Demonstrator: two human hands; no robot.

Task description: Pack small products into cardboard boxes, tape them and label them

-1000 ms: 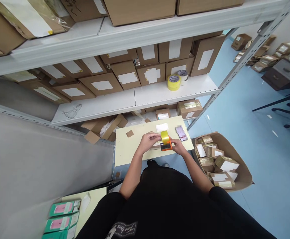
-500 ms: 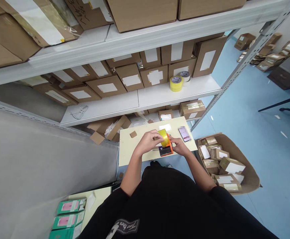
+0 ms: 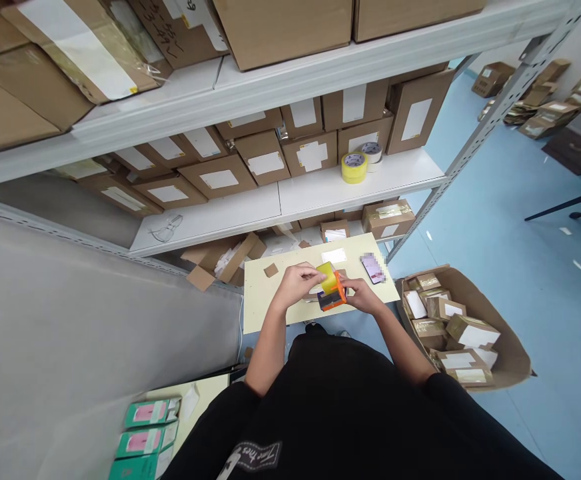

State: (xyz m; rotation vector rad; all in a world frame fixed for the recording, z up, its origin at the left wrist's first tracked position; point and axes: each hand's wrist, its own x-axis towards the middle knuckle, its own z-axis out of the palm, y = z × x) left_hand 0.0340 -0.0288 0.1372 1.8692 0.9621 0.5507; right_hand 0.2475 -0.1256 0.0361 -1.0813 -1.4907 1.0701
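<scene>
My right hand (image 3: 362,295) is closed around the side of an orange and dark tape dispenser (image 3: 338,297), held above the small table. A roll of yellow tape (image 3: 327,275) sits in the dispenser. From the other side, my left hand (image 3: 295,285) pinches at the roll, its fingertips on the tape. Whether a loose tape end is between those fingers cannot be made out. Behind the hands, a white label (image 3: 334,256) lies on the cream tabletop (image 3: 260,307). To the right lies a phone (image 3: 372,268), and a small brown cardboard piece (image 3: 271,270) is at the left.
A big open carton (image 3: 513,347) full of taped parcels stands on the floor at right. Shelving (image 3: 315,197) ahead carries boxes, with two tape rolls (image 3: 354,168) on its middle level. An open box (image 3: 240,259) sits behind the table. Green boxes (image 3: 143,440) are at lower left.
The view has shifted slightly. Both hands stay at the dispenser, which looks slightly turned, and my left fingers remain at the tape roll.
</scene>
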